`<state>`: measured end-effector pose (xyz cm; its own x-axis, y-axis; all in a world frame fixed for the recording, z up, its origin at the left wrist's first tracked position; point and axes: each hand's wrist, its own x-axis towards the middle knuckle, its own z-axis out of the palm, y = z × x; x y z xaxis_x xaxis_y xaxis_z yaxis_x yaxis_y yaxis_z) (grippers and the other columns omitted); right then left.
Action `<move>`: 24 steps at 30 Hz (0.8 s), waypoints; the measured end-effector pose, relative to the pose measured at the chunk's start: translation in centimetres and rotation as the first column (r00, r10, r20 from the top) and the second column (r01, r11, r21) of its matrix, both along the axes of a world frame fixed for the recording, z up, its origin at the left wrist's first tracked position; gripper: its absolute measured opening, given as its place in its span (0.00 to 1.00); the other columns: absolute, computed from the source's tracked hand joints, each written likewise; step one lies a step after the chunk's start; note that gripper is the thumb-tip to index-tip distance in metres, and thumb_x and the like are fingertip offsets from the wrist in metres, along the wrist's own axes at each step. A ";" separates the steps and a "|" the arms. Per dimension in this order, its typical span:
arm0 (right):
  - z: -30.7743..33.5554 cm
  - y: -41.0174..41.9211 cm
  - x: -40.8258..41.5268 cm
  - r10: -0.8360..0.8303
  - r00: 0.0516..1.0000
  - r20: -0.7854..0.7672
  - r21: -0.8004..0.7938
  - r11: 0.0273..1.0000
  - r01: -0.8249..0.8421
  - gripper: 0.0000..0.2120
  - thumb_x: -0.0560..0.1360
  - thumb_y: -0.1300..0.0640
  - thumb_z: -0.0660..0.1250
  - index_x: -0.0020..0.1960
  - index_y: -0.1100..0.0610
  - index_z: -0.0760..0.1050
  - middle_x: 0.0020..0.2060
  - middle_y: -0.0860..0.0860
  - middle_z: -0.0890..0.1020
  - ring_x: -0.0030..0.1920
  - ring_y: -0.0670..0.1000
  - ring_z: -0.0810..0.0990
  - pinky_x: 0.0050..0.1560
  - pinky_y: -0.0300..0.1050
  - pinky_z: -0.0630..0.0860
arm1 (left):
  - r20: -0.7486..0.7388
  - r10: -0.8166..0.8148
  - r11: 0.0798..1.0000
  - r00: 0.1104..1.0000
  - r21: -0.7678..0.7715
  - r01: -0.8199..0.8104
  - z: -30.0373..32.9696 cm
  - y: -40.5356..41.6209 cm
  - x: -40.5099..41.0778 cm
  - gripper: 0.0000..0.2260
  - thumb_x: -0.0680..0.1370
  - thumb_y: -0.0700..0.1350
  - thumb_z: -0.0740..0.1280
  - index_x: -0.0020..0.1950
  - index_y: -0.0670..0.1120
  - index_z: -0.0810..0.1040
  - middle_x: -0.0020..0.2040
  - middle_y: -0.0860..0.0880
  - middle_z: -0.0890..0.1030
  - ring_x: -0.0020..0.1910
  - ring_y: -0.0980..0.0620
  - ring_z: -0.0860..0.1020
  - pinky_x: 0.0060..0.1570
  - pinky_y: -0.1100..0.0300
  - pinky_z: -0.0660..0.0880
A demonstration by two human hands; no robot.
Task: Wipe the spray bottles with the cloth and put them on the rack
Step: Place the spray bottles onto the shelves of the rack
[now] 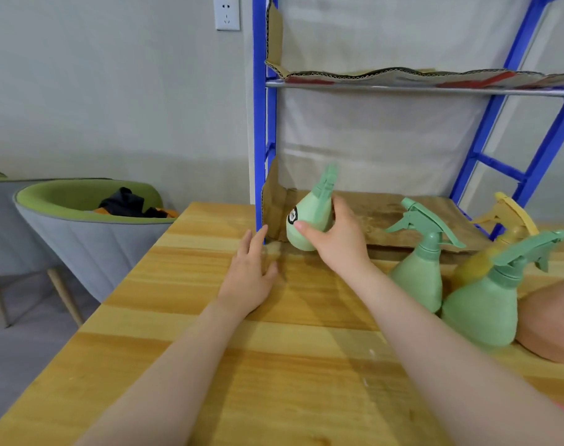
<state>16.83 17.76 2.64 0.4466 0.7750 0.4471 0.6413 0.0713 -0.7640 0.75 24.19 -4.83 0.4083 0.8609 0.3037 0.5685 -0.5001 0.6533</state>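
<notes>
My right hand (337, 235) grips a green spray bottle (309, 217) by its body, tilted, at the front left corner of the blue rack's (260, 123) lower shelf (403, 217), which is lined with cardboard. My left hand (250, 272) lies flat on the wooden table (210, 365) with straight fingers, its tips beside a small pale cloth (274, 249) that is mostly hidden. Two more green spray bottles (419, 272) (486, 304) and a yellow one (499, 239) stand on the table at the right.
The rack's upper shelf (435, 80) carries torn cardboard. A grey and green chair (90, 226) with dark clothing in it stands left of the table. A rounded pinkish object (551, 326) sits at the right edge. A wall socket (227, 13) is above.
</notes>
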 end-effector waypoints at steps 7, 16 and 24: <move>0.1 6.0 1.3 -0.021 1.000 -0.023 -0.113 0.993 0.018 0.29 0.73 0.49 0.73 0.70 0.55 0.67 0.62 0.51 0.77 0.58 0.52 0.77 0.51 0.41 0.69 | -0.111 0.002 1.000 0.994 0.011 -0.001 -0.5 0.4 0.3 0.32 0.80 0.49 0.63 0.80 0.55 0.51 0.80 0.49 0.54 0.75 0.44 0.61 0.71 0.50 0.62; 0.4 11.3 3.1 0.016 0.997 0.073 -0.162 0.987 -0.004 0.30 0.76 0.52 0.71 0.73 0.59 0.63 0.66 0.57 0.70 0.64 0.55 0.73 0.57 0.38 0.65 | -0.098 -0.019 1.000 0.995 0.022 0.021 -0.6 0.7 0.4 0.33 0.79 0.48 0.63 0.80 0.56 0.49 0.80 0.55 0.55 0.76 0.49 0.60 0.73 0.54 0.60; -1.1 12.5 3.7 0.006 1.000 0.024 -0.085 0.996 -0.004 0.32 0.75 0.53 0.72 0.73 0.60 0.62 0.67 0.57 0.69 0.65 0.55 0.73 0.61 0.37 0.65 | -0.103 -0.025 0.999 0.994 0.030 0.029 -0.5 0.8 0.2 0.35 0.79 0.48 0.64 0.80 0.55 0.47 0.76 0.53 0.65 0.72 0.50 0.65 0.70 0.52 0.65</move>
<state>20.56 30.22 1.50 0.4330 0.8128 0.3896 0.6591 0.0094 -0.7520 0.99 25.03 -5.30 0.4615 0.8398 0.2859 0.6174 -0.5355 0.5763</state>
